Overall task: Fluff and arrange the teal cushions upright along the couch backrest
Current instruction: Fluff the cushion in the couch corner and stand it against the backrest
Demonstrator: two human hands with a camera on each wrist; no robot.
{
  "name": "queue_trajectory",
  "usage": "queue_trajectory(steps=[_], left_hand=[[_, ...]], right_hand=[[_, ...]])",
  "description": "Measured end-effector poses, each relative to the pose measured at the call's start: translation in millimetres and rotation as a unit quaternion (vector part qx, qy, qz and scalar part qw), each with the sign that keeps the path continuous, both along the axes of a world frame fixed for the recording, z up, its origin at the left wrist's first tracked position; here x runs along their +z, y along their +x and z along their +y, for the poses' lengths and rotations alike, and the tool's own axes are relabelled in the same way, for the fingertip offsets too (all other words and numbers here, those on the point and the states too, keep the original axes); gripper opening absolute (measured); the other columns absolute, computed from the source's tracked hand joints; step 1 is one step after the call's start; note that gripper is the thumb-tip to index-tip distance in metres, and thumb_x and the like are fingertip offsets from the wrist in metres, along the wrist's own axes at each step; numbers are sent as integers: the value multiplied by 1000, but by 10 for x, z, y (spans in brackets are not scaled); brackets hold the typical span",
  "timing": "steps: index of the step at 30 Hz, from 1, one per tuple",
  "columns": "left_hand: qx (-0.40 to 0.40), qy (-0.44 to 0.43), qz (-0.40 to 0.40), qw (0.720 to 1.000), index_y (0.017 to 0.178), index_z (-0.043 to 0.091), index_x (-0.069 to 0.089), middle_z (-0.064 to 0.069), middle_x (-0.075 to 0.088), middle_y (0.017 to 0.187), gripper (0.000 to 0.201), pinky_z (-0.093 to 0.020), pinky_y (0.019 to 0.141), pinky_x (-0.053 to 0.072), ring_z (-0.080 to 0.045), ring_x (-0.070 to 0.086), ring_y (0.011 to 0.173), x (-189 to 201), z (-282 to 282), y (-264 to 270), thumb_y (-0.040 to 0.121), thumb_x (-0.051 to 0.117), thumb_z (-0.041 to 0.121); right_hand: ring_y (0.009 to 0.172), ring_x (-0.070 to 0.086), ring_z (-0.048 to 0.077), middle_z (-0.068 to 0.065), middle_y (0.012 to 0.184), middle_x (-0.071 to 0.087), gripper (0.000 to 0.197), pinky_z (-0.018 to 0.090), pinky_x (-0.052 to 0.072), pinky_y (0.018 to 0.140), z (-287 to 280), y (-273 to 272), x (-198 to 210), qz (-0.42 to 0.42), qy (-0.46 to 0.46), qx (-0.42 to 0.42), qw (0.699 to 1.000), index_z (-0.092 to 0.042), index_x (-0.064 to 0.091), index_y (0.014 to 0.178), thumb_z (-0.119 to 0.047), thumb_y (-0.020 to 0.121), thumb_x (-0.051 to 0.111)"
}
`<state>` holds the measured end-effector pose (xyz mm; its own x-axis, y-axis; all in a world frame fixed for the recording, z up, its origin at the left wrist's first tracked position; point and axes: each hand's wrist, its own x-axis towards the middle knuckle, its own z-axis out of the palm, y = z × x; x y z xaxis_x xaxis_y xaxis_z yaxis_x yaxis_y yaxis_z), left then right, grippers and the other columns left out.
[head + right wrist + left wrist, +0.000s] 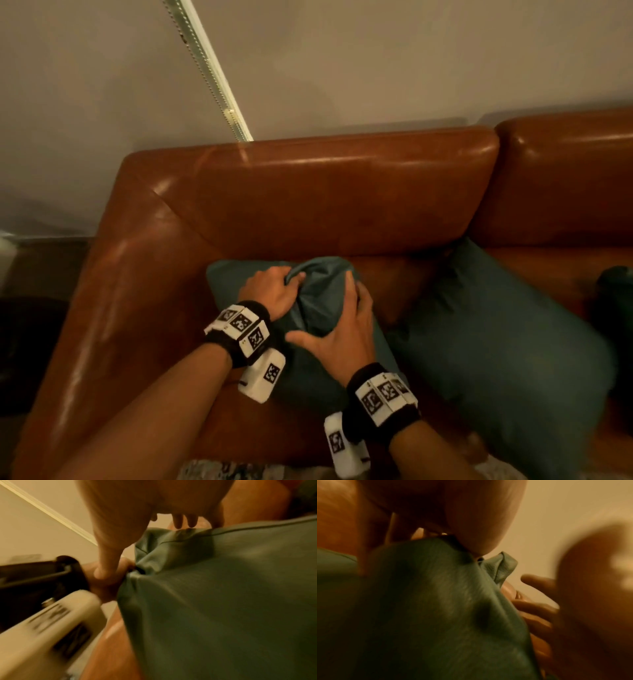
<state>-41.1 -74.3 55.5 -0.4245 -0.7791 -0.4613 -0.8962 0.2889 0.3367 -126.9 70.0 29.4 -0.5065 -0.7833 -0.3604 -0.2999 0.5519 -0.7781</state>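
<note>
Pressing from both sides, the two hands squeeze one teal cushion (318,301) that lies on the seat of the brown leather couch (308,192), near its left end and close below the backrest. The left hand (274,291) sits on the left part of this cushion, with its fingers curled into the fabric, so a fold of teal cloth is bunched up under the fingertips. In the right wrist view the same bunched corner (154,555) shows just beside the left hand's knuckles (109,574).

The right hand (346,329) lies against the right side of the cushion. Its fingers are spread and rather straight, running up along the raised fabric, and the thumb points left across the lower part. The cushion's middle bulges up between the two hands. In the left wrist view the fingers of the right hand (537,609) touch the far edge of the teal fabric (436,608), but this picture is blurred and I cannot tell more from it.

A second teal cushion (496,335) lies tilted on the seat to the right, near the first one, leaning partly toward the backrest. One more dark object shows at the far right edge, too cut off to identify. Both wrists carry black bands with white marker blocks (246,329).
</note>
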Motion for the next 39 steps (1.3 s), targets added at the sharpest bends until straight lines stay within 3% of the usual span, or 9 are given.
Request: queue_trajectory(steps=[2, 5, 8, 12, 17, 27, 34, 36, 39], left_hand=[[-4, 11, 12, 1000, 68, 24, 55, -6, 70, 84, 46, -37, 77, 43, -32, 64, 89, 49, 74, 78, 87, 37, 62], [109, 54, 116, 986, 60, 12, 59, 0, 63, 61, 66, -38, 72, 46, -25, 63, 74, 31, 60, 448, 74, 41, 74], [357, 2, 184, 916, 81, 16, 69, -2, 72, 88, 57, -37, 84, 49, -25, 66, 92, -156, -156, 1077, 67, 59, 70], [528, 149, 206, 810, 144, 13, 35, -13, 39, 151, 93, -42, 102, 38, -34, 43, 134, -532, -418, 1534, 71, 68, 60], [575, 217, 351, 707, 133, 19, 48, -4, 58, 121, 68, -36, 79, 47, -26, 58, 105, -660, -688, 1471, 76, 70, 48], [503, -40, 384, 773, 117, 13, 66, -7, 68, 116, 49, -42, 98, 49, -20, 62, 104, -388, -1470, 1293, 78, 67, 43], [432, 185, 442, 764, 133, 24, 46, -1, 58, 125, 56, -42, 99, 43, -26, 54, 119, -831, -1295, 1325, 82, 69, 18], [393, 219, 435, 780, 126, 24, 46, 1, 59, 120, 76, -43, 101, 41, -28, 53, 120, -1001, -1151, 1420, 60, 83, 19], [351, 203, 353, 843, 137, 21, 34, 2, 53, 128, 120, -40, 105, 39, -20, 50, 120, -1242, -1023, 1481, 30, 87, 30]], right_hand=[[148, 12, 28, 6, 161, 8, 139, 56, 16, 117, -266, -142, 31, -25, 22, 24, 999, -37, -10, 148, -75, 42, 72], [131, 48, 22, 0, 138, 53, 96, 44, 38, 109, -476, -357, -34, -67, 17, 57, 996, -36, 39, 136, -53, 52, 84], [102, 64, 18, -6, 102, 68, 40, 40, 49, 97, -418, -448, -107, -81, -6, 16, 997, -36, 59, 92, -25, 65, 85], [87, 68, 9, -7, 84, 73, 31, 32, 54, 85, -367, -537, -30, -144, -79, -13, 986, -32, 69, 78, -2, 76, 74], [84, 68, -4, -25, 85, 74, 39, 13, 51, 74, -539, -610, 257, -163, -140, 51, 975, -41, 73, 78, -2, 81, 68], [107, 63, 27, 6, 112, 66, 31, 45, 51, 94, -1010, -1233, 142, -86, -111, -64, 988, -16, 59, 116, -16, 86, 66], [141, 33, 33, 10, 158, 26, 121, 51, 32, 110, -781, -1395, -644, -224, 53, -120, 966, -27, 8, 153, -40, 60, 85], [141, 33, 30, 6, 158, 25, 155, 52, 33, 112, -669, -1308, -881, -230, 88, -41, 968, -31, 4, 152, -53, 27, 93], [137, 35, 20, 2, 154, 30, 155, 43, 34, 112, -650, -1129, -1178, -155, 88, 9, 984, -24, 13, 149, -58, 19, 90]])
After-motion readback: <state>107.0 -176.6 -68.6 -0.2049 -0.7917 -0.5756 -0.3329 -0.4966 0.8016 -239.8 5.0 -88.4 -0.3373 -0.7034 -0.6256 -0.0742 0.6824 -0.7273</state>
